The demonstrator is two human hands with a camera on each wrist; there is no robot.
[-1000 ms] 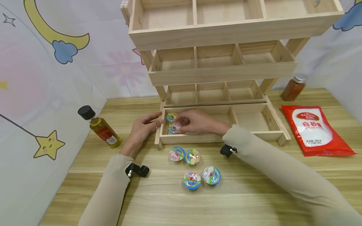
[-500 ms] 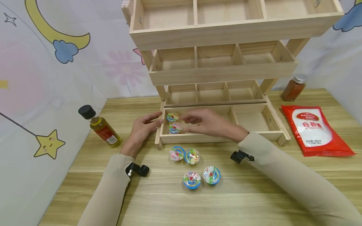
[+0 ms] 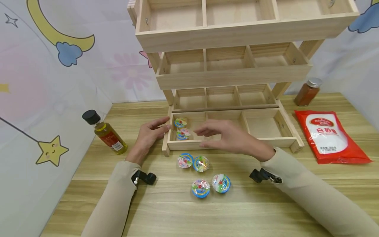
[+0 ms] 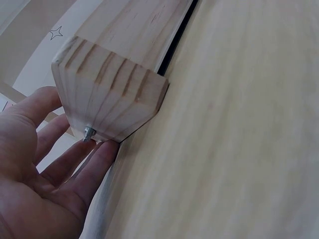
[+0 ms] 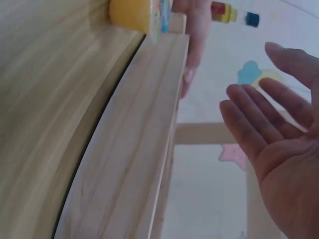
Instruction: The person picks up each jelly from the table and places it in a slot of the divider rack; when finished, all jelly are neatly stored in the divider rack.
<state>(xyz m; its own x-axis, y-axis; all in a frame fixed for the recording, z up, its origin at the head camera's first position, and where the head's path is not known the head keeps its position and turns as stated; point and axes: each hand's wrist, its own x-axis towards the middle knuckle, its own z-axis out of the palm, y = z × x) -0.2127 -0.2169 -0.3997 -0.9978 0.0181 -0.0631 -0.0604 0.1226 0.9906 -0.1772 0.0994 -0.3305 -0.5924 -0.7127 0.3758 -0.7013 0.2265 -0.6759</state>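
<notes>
My left hand [image 3: 150,135] rests against the left end of the wooden shelf's lowest tray [image 3: 228,144]; in the left wrist view its fingers [image 4: 94,172] touch the wood, relaxed and not gripping. Over the front edge of that tray's middle part hovers my right hand [image 3: 226,136], fingers apart and holding nothing. Two jelly cups sit in the left compartment: a yellow-topped cup [image 3: 180,122] behind and a pink-topped cup [image 3: 183,134] in front. On the table before the tray are more sealed cups: a touching pair, pink [image 3: 185,161] and green-yellow [image 3: 201,164], then a pink one [image 3: 200,188] and a green-white one [image 3: 221,183].
Upper divided trays [image 3: 245,34] of the shelf overhang the lowest one. An oil bottle [image 3: 111,138] stands to the left. A red and white sugar bag [image 3: 330,136] lies at the right, with a spice jar [image 3: 308,92] behind it.
My right hand has let go of the front cup in the left compartment and drawn back to the right, its fingers spreading. The left hand stays in place.
</notes>
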